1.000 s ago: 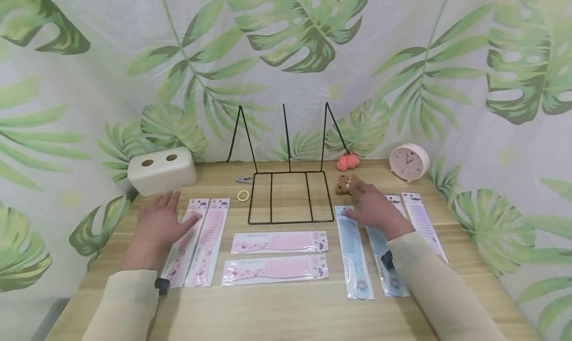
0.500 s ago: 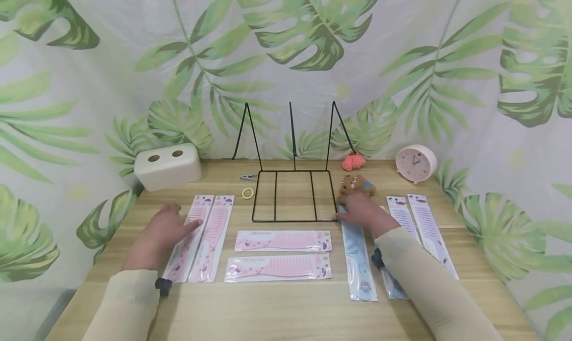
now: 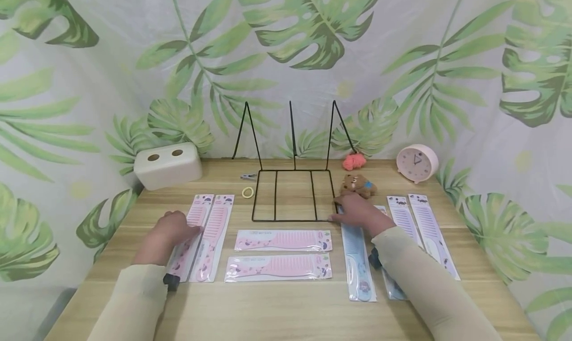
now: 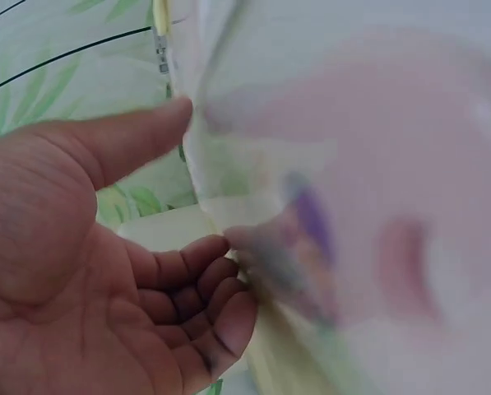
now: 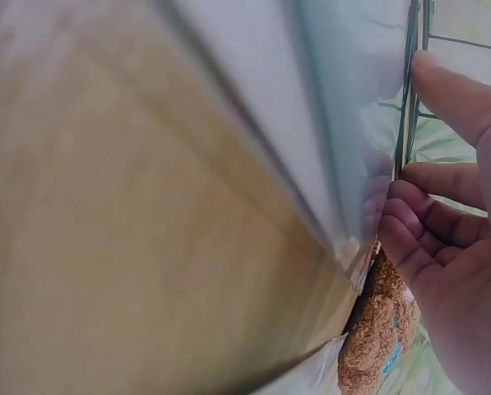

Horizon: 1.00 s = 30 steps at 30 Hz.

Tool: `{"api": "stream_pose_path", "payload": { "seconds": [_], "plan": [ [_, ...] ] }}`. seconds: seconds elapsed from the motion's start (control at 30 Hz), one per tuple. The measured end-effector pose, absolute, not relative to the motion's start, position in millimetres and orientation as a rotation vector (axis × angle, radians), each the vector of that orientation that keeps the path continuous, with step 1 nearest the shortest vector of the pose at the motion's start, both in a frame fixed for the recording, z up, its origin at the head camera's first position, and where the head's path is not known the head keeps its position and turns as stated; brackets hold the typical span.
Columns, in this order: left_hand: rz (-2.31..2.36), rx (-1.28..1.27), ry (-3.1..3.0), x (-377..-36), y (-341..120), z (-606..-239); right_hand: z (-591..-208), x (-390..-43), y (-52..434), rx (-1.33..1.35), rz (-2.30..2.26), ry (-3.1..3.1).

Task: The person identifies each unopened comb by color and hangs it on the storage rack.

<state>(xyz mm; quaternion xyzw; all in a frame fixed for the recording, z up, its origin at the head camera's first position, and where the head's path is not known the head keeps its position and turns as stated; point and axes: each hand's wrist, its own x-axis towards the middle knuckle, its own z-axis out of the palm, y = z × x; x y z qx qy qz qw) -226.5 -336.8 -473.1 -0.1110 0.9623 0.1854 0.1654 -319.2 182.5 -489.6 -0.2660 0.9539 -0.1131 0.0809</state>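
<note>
Left hand (image 3: 172, 229) slid nearer, fingers now curled on pink comb pack (image 3: 189, 241).

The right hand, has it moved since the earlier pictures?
Yes. The right hand has drawn back from the bear toy toward the person, onto the blue comb pack.

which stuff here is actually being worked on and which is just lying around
In hand:
- left hand on the far-left pink comb pack
- right hand on a blue comb pack

Lying about:
- wire rack
- clock
- white box
- bear toy
- hair tie
</note>
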Motion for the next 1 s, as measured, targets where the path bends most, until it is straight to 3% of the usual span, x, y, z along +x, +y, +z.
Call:
{"api": "stream_pose_path", "payload": {
  "seconds": [0.37, 1.0],
  "plan": [
    [0.634, -0.520, 2.656, -228.0, -338.8, -476.2, -491.5, -322.3, 181.0, -0.771, -0.311, 2.838],
    [0.818, -0.654, 2.651, -225.3, -343.8, -482.4, -487.4, -319.4, 177.2, -0.728, -0.284, 2.809]
  ]
}}
